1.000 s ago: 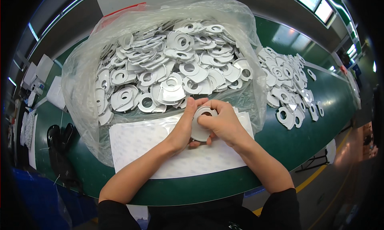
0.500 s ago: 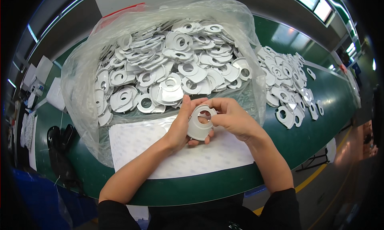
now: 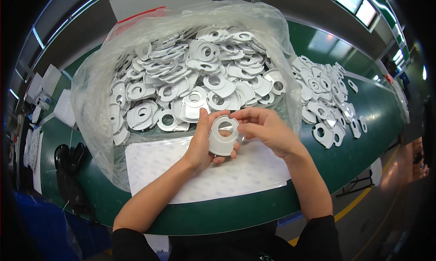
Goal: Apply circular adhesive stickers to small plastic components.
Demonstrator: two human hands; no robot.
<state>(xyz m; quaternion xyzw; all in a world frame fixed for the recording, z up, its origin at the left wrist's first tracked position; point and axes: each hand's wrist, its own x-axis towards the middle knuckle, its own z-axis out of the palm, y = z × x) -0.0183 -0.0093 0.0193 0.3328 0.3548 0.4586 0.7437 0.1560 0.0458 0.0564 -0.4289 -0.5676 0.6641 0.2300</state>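
Note:
A white plastic plate with a large round hole (image 3: 220, 145) is held above the sheets in front of me. My left hand (image 3: 199, 145) is closed around its left side, the thumb upright along the edge and fingertips showing under the right edge. At the plate's upper right rim is my right hand (image 3: 271, 130), its thumb and forefinger brought together in a pinch. Something small and shiny shows by those fingertips, too unclear to name. Beyond my hands, a large clear plastic bag (image 3: 93, 97) lies open, heaped with similar white plates (image 3: 141, 113).
White sheets (image 3: 168, 183) lie under my hands on the green table (image 3: 218, 215). To the right, a second pile of white parts (image 3: 320, 109) spreads on the tabletop. A black object, perhaps a glove (image 3: 68, 179), rests at the left, near papers (image 3: 63, 107).
My right thumb has come away from the plate's hole, and that hand has shifted slightly right to the rim. The plate has turned to face up more, still in my left hand.

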